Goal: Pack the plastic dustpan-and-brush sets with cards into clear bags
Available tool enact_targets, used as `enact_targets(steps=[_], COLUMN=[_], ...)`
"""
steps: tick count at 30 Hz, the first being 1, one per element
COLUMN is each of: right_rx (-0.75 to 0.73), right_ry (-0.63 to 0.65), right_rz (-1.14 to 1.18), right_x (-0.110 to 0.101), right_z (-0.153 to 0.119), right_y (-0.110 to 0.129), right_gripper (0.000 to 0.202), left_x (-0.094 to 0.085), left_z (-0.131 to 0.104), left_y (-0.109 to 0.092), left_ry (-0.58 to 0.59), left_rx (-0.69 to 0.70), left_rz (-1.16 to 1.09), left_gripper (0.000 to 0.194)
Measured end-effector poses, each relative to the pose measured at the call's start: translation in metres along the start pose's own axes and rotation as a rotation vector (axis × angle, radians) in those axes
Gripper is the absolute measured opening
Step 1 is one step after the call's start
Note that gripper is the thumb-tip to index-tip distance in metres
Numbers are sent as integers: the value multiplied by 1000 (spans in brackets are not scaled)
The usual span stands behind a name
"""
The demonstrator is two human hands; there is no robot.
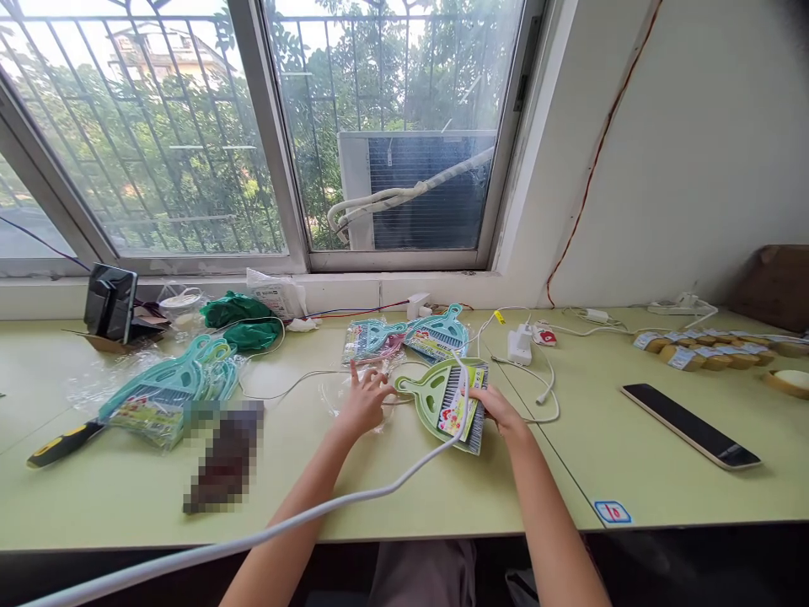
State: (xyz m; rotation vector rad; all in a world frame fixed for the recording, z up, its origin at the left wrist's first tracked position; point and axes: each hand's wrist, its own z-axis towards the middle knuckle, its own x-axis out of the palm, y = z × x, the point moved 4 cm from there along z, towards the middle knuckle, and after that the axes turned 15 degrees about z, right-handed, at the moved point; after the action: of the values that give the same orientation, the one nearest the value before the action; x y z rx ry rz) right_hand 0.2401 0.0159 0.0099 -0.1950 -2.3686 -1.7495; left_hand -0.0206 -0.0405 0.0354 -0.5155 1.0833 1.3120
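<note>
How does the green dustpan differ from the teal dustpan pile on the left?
- Colour: the green dustpan is pale green; the teal dustpan pile is blue-green.
- State: the green dustpan is in the right hand; the teal dustpan pile lies on the table.
- Direction: the green dustpan's handle points left; the teal dustpan pile's handles point right, toward the window.
Shared: bristles and a printed card show on both.

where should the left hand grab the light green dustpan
Probably by the handle, coming from the left: it is the dustpan's narrow end, points toward the left hand and looks free, while the right hand holds the wide opposite end.
</note>
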Motion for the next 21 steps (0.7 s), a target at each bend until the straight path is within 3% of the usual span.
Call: enact_targets(steps=[3, 6, 9, 11, 16, 21], right_rx=[13, 7, 11, 16, -15, -13], right_ry=[6, 9, -2, -18, 3, 87], right_rz=[6, 7, 10, 7, 69, 234], right_x=[2, 3, 3, 2, -3, -5], right_z=[-1, 0, 1, 2, 8, 9], right_y=[0, -1, -3, -4, -6, -3], right_gripper=[19, 21, 21, 19, 23, 26], left_x=[1, -4, -9, -8, -2, -10], left_z=[1, 2, 1, 1, 3, 5], left_y=[3, 5, 11, 15, 17, 15], left_ry=[-56, -35, 21, 67, 63, 57], left_rx=[-55, -126, -240, -276, -259, -273], left_rz=[135, 314, 405, 422, 404, 319], left_gripper=[48, 49, 32, 21, 28, 29])
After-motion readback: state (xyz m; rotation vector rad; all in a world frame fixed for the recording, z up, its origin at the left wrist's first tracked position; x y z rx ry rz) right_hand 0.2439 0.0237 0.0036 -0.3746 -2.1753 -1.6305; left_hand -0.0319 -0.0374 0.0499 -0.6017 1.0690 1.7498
